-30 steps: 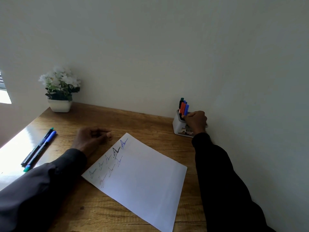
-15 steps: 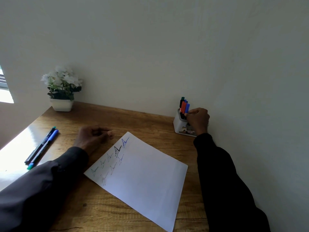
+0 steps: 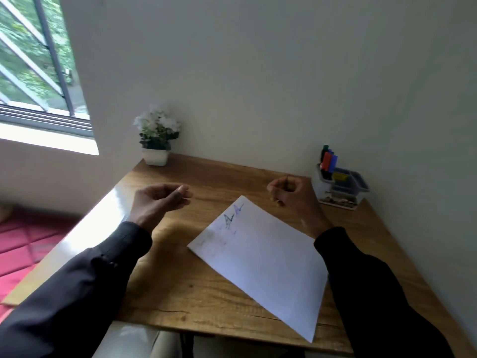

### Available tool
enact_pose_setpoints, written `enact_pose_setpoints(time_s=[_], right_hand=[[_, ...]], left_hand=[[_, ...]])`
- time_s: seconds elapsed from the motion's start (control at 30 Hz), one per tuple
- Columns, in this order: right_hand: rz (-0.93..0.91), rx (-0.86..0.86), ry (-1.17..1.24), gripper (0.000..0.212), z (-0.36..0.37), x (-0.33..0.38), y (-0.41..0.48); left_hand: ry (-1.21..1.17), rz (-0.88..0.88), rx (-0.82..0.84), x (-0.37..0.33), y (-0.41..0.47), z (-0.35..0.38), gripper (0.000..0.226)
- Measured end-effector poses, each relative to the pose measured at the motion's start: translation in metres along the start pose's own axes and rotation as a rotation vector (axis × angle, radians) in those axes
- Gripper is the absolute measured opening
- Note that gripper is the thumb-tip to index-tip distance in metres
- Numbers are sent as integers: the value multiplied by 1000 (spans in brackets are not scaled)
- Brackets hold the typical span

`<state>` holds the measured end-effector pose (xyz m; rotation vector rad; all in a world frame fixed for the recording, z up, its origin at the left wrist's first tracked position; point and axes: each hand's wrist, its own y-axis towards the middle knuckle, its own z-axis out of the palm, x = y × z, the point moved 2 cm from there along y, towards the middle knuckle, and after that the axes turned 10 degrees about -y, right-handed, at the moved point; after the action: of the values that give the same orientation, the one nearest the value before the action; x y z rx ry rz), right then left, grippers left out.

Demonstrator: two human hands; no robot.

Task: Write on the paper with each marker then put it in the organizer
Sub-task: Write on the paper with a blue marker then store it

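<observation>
Wooden desk [image 3: 180, 288] carries scribbled paper [image 3: 260, 259] between both loosely curled, empty hands, left hand [image 3: 157, 202] and right hand [image 3: 291, 195]; light, rigid markers [image 3: 327, 160], best pinched mid-barrel, stand in organizer [image 3: 343, 187] beyond the right.

Wooden table [image 3: 196, 288] with visible grain and a dark crack line near its front edge; strong glare along its left side. White-flowered plant in a white square pot [image 3: 156, 140] stands at the far left corner, against the pale wall [image 3: 258, 73]. Barred window [image 3: 33, 60] at upper left, greenery beyond. Red quilted cushion [image 3: 23, 244] lies below, left of the table.
</observation>
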<state>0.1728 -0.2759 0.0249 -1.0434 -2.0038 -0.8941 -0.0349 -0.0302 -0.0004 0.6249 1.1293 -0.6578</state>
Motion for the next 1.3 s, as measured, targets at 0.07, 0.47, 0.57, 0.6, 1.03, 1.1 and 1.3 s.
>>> enact_pose_setpoints(time_s=[0.07,0.47,0.57,0.6,1.03,1.1,1.3], right_hand=[[-22,93,32,10,19,9,-7],[-372,397,-218,5,144,69,-26],[-511,416,-302,11,167,83,-26],[-587,426,-334,16,175,87,-27],[-992,528,-684,35,220,109,-44],[-1003,502,-700,43,219,111,-42],[-1058,458,-784,14,213,109,-36]], left_hand=[[-10,18,-28,-7,-9,-15,20],[-60,78,-192,-36,-41,-98,23],[-27,80,-204,-37,-46,-110,25],[-30,80,-210,-37,-47,-114,26],[-56,43,-248,-28,-47,-126,25],[-58,34,-244,-26,-46,-126,25],[-73,-20,-202,-21,-43,-120,25]])
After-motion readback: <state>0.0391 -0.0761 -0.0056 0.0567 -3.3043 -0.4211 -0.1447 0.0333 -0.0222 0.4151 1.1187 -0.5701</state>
